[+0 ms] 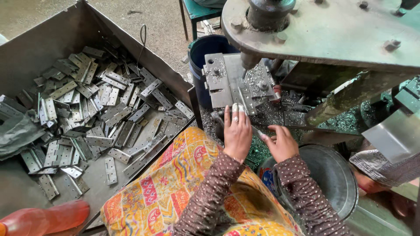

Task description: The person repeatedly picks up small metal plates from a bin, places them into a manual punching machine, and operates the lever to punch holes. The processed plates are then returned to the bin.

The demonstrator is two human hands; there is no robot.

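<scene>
1. The left hand (237, 133) lay flat, fingers extended and close together, fingertips pressing on a narrow metal hinge strip (242, 101) seated on the grey fixture plate (223, 81) of the press. It pinched nothing; it held the strip down from above.

2. The right hand (282, 142) was loosely curled, and its fingertips appeared to pinch the end of a thin metal piece (259, 133) just beside the left hand. Whether that grip was firm could not be told.

3. The strip in work sat directly under the dark punch head (250, 59), with the left fingertips near the punch line. Judged risk: if the ram came down while the fingers remained there, a crush or cut injury could follow.

4. Both hands were bare, and loose metal swarf (280, 113) covered the press bed around the fixture. Judged risk: cuts from chips or from burred hinge edges.

5. A patterned cloth (175, 188) covered the lap close under the bed, and the dotted sleeves (306, 192) reached to the wrists. Judged risk: fabric could catch on the fixture.

6. A large metal bin (39, 43) to the left held a loose heap of hinges (96, 113), well apart from the hands. A round metal pan (337, 175) sat below the right forearm and a blue bucket (205, 48) stood behind the fixture. Judged risk: reaching across to the bin could take attention away from the punch.
</scene>
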